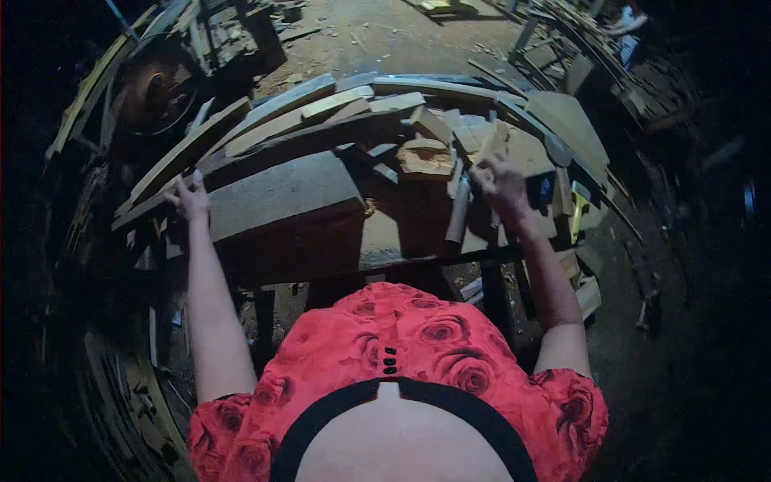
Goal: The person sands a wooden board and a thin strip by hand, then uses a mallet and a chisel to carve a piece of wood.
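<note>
Two bare hands reach forward over a cluttered workbench point(401, 261) heaped with wood offcuts. Left hand point(189, 197), fingers spread, rests on the left end of a large grey slab-like block point(281, 193) that lies flat at the near left of the bench; the fingertips touch the block's edge and do not close around it. Right hand point(499, 183) is curled into a grip near the upper end of a pale cylindrical handle point(458, 213), which hangs down and slightly left from the fist; whether the fingers fully enclose it cannot be told. Just left of this hand lies an irregular, light-coloured wood chunk point(426, 158), apart from both hands. Long planks point(273, 120) fan across the far side of the bench, and smaller flat offcuts point(522, 145) pile up behind the right hand. A red, rose-patterned garment point(401, 345) fills the lower foreground.
</note>
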